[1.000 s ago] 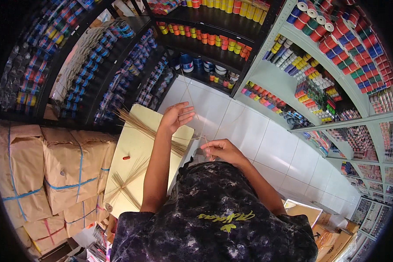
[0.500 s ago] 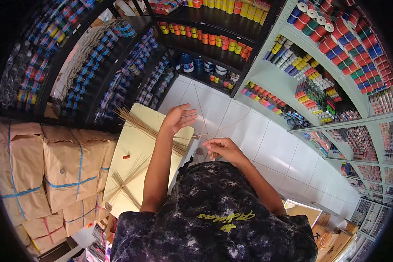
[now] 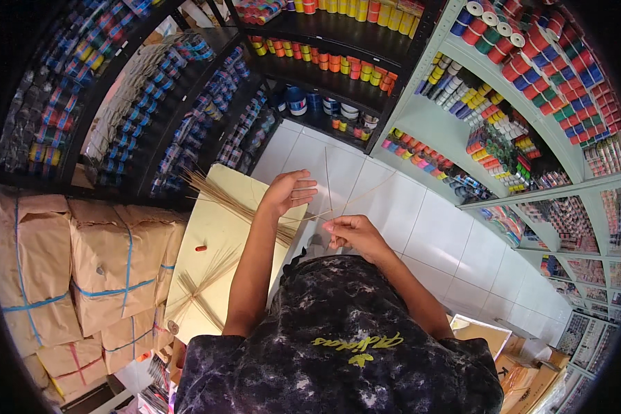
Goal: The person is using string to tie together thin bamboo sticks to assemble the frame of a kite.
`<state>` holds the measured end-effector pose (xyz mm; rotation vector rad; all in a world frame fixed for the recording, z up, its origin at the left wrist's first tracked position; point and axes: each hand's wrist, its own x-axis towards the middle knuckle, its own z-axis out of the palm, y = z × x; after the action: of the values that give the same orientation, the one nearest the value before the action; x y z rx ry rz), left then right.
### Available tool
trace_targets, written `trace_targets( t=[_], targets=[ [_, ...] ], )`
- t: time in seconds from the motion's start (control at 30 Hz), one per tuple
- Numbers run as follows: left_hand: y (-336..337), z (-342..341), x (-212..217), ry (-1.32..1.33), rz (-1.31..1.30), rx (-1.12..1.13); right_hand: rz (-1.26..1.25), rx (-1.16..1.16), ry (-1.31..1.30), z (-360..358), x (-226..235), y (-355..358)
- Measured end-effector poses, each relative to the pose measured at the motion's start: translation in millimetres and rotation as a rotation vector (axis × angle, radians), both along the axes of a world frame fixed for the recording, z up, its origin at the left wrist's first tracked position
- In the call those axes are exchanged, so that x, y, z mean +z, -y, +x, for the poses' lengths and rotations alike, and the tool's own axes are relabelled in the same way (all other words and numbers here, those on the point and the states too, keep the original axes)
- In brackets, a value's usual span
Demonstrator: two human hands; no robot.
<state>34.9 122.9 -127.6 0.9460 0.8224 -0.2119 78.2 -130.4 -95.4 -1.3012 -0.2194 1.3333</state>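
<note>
Right hand in front of the dark shirt, fingers clamped on thin sticks near where they cross; one stick points away from the body, another slants off to the right, both over the white tiled floor. Left hand raised just beside them, fingers extended and apart, palm turned to the right. Yellow counter under the left forearm bears a stick bundle, a small red object and crossed sticks

The left hand stretches its loose fingers toward three o'clock; the right hand, curled into a pinch, points toward nine.
</note>
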Motion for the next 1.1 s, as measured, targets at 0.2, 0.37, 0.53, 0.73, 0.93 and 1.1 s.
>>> trace_targets(
  t=[0.2,0.37,0.53,0.73,0.93,1.1],
  targets=[
    [6.9,-2.0,10.7,0.014,0.064,-0.056,0.044,-0.007,-0.003,-0.3,-3.8,1.4],
    [15.8,-1.2,27.9,0.05,0.195,-0.039,0.04,0.012,0.061,1.7,-3.1,4.4],
    [19.8,3.7,49.6,0.273,0.431,-0.053,0.051,0.014,0.129,1.7,-3.2,4.6],
    [27.3,12.1,81.7,0.509,0.62,-0.025,0.035,0.01,0.315,1.9,-3.5,7.4],
    [31.4,9.8,100.4,0.602,0.601,0.04,0.063,-0.038,0.508,1.0,-10.7,11.7],
    [38.1,6.8,111.7,0.617,0.61,0.031,0.074,-0.063,0.551,-2.2,-16.0,14.1]
  ],
)
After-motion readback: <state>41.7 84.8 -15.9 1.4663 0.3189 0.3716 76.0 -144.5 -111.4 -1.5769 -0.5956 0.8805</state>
